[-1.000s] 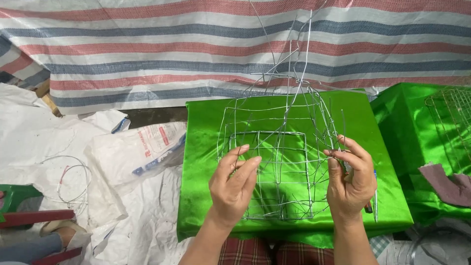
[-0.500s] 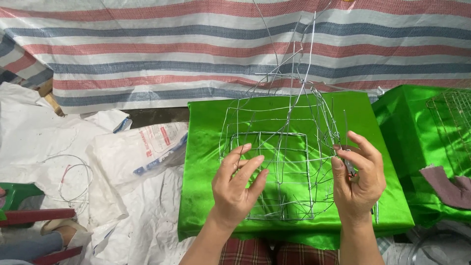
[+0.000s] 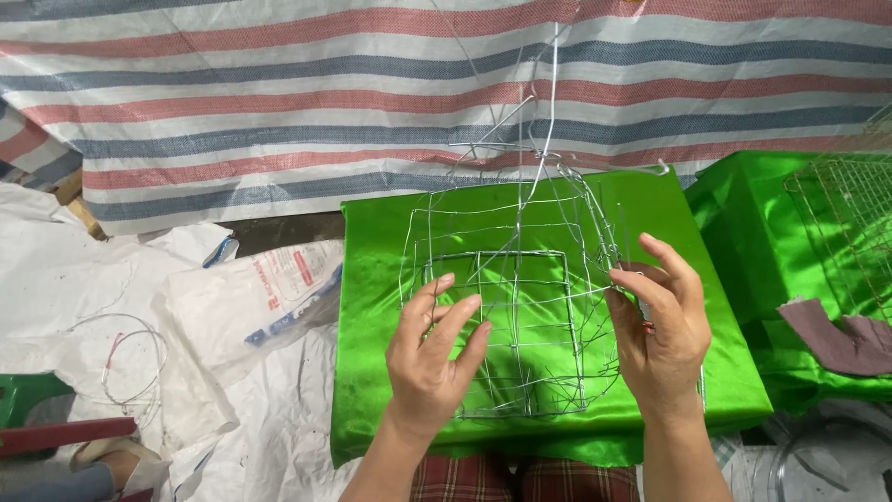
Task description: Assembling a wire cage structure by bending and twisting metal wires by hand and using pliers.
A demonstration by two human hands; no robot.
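1. Thin silver wire cage frame [image 3: 506, 307], box-shaped with a square grid of bars, sits in front of the person over a shiny green satin-covered block [image 3: 390, 372]. Top wires gather to a peak and run up out of the head view.
2. Left hand [image 3: 435, 358]: fingers spread and extended, palm facing away, fingertips touching the frame's left side bars. Not clenched; cannot tell whether any wire is actually pinched.
3. Right hand [image 3: 662, 327]: fingers curled at the frame's right edge, thumb and forefinger closed on a wire there. Grasping the frame.
4. Frame's lower bars look close to the green surface; cannot tell if they rest on it or are held just above.
5. Behind: red, white and blue-grey striped woven tarp [image 3: 279, 102] hanging as backdrop.
6. Right of the block: second green satin-covered block [image 3: 753, 214], with a brownish wire mesh panel [image 3: 850, 223] on it and a dull mauve cloth scrap [image 3: 836, 339] lying at its front edge.
7. Left: white woven plastic sacks [image 3: 260, 297] spread on the ground, one with red and blue print. Loose coil of thin wire [image 3: 130, 358] lies on the white sheeting, well apart from the hands.
8. Bottom edge: red-green plaid fabric [image 3: 483, 479] between the forearms, just below the block.
9. Far bottom left: green plastic object [image 3: 23, 395] and a red bar [image 3: 65, 435], partly cut off.
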